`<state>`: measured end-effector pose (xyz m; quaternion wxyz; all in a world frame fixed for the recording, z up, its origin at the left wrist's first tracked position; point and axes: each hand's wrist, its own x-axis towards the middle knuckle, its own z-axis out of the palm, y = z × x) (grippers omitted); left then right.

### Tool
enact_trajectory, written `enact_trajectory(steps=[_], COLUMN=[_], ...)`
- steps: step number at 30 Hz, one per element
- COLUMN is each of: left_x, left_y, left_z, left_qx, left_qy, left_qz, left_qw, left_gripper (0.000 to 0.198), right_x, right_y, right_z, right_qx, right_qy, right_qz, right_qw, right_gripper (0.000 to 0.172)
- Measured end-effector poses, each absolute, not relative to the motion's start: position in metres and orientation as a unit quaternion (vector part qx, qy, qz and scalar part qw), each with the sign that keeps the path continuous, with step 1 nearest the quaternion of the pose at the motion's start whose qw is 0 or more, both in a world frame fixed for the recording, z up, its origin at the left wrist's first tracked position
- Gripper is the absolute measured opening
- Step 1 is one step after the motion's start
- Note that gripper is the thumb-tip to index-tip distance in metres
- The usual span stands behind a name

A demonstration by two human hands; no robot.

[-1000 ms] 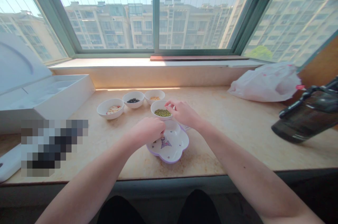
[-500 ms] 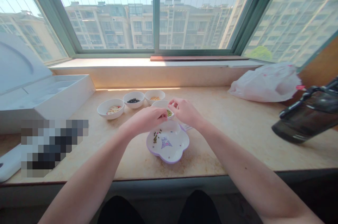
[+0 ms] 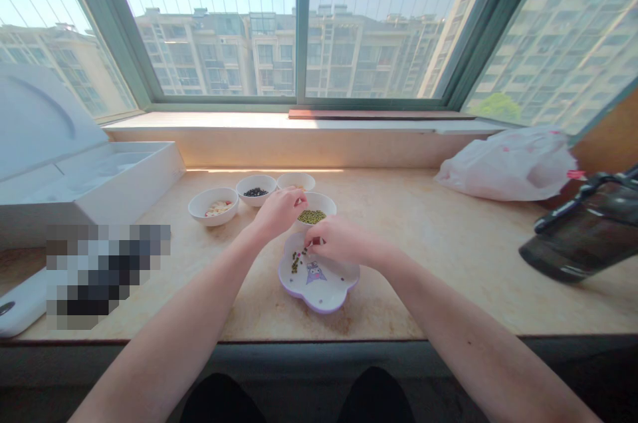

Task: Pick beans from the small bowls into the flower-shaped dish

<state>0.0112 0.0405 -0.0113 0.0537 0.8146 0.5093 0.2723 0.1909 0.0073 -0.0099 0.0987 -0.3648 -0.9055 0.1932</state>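
Observation:
My left hand (image 3: 283, 210) hovers at the left rim of a white bowl (image 3: 326, 203) of green mung beans (image 3: 312, 217). Its fingers are curled together; anything in them is too small to make out. Over the back of a purple-edged, lobed plate (image 3: 326, 293) is my right hand (image 3: 336, 240), thumb and finger pinched close to the plate. What they hold, if anything, I cannot tell. On the plate's left side lies a short curved line of mung beans (image 3: 295, 265), beside a printed purple cartoon figure (image 3: 315, 273).
Behind my left hand stand a bowl of pale slices (image 3: 213, 207), a bowl of black beans (image 3: 256, 190) and a partly hidden bowl (image 3: 299, 181). An open white box (image 3: 129, 180) is at left. A plastic bag (image 3: 508, 167) and a dark jug (image 3: 578, 240) are at right.
My right hand has moved down from the mung bean bowl to the plate. My left hand has shifted up and left, uncovering more of that bowl. The view has shifted slightly.

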Motion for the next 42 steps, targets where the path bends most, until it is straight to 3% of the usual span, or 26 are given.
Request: enact_trajectory(steps=[5,21,25,31,35,42], left_x=[0.012,0.012,0.008,0.005,0.010,0.017], left_y=[0.040,0.030,0.021,0.009,-0.002,-0.018], left_z=[-0.013,-0.003,0.009,0.018,0.021,0.018], left_qx=[0.820,0.818,0.828,0.872,0.893,0.898], left_qy=[0.501,0.515,0.517,0.467,0.435,0.436], left_qz=[0.274,0.252,0.213,0.139,0.095,0.012], left_qw=[0.030,0.038,0.035,0.053,0.071,0.062], left_gripper=[0.025,0.023,0.025,0.020,0.018,0.026], right_x=[0.187,0.181,0.187,0.201,0.204,0.202], right_y=[0.006,0.000,0.000,0.008,0.018,0.029], right_z=[-0.013,-0.015,-0.009,0.007,0.004,-0.007], right_qx=[-0.381,-0.399,-0.348,-0.308,-0.368,-0.483], right_qy=[-0.909,-0.910,-0.909,-0.823,-0.790,-0.789], right_qz=[0.164,0.114,0.224,0.421,0.365,0.210], right_qw=[0.036,-0.011,0.056,0.224,0.326,0.318], right_gripper=[0.015,0.016,0.013,0.012,0.016,0.016])
